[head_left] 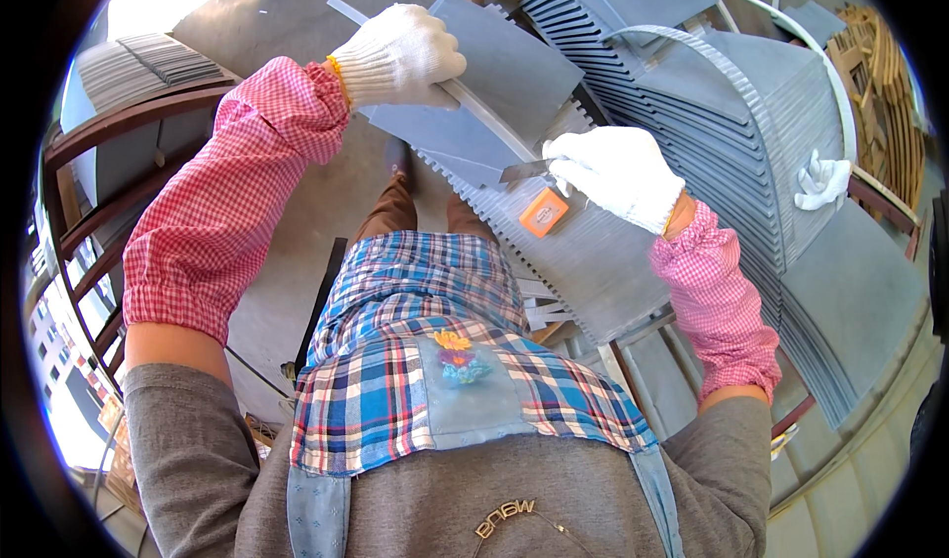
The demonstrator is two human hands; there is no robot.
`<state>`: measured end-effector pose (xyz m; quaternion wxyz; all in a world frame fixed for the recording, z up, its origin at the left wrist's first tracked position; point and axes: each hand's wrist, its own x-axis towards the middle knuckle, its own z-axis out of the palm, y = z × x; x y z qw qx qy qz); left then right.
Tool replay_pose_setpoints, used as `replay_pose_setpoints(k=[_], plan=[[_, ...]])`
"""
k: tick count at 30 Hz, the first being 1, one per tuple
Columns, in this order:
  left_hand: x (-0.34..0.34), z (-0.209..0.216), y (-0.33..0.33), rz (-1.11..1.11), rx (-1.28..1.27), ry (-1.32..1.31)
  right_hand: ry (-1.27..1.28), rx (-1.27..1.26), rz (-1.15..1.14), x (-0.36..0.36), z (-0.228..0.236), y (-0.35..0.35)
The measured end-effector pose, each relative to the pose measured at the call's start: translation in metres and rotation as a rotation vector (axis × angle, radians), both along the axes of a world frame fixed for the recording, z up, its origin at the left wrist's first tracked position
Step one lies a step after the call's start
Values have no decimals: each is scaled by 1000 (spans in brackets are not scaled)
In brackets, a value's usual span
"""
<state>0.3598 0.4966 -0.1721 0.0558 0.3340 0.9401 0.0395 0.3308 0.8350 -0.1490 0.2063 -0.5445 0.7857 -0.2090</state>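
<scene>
My left hand (400, 56), in a white knitted glove, is closed around a long pale flat strip (486, 118). The strip runs slantwise over grey panels, its near end reaching close to my right hand (618, 175). That hand, gloved too, pinches a short, thin metal blade (524, 171) that points left toward the strip. Just below the blade, a small orange box (544, 212) with a white label lies on a grey panel with a toothed edge (603, 271). My glove hides the blade's other end.
Fanned stacks of grey panels (692, 153) fill the right side, with a spare white glove (822, 179) on them. Wooden pieces (875, 93) are piled at far right. On the left, a brown metal rack (138, 118) holds more panels. Pale offcuts (544, 306) lie below the toothed panel.
</scene>
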Motion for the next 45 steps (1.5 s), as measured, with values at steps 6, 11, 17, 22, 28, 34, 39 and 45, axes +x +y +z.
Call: replay_pose_setpoints(k=[6,11,17,22,28,34,39,45], plan=[[0,1,0,-16,18,11,2,19,-22,3,2,8],[4,2,2,4,-54,-16,-19,4,66,4,2,14],[7,3,-1,-31,-9,6,-930,693,-192,2,7,84],[3,13,1,-64,15,-28,-1731,-264,-815,50,-58,117],[22,21,4,-87,-47,-131,-1206,-437,-1473,148,-77,31],[29,22,11,-98,-61,-150,-1918,-1106,-1402,198,-59,-39],[34,21,13,-118,-51,-135,-1992,-1443,-1368,211,-67,-67],[34,20,13,-127,-22,-147,-2072,-1603,-1498,214,-51,-89]])
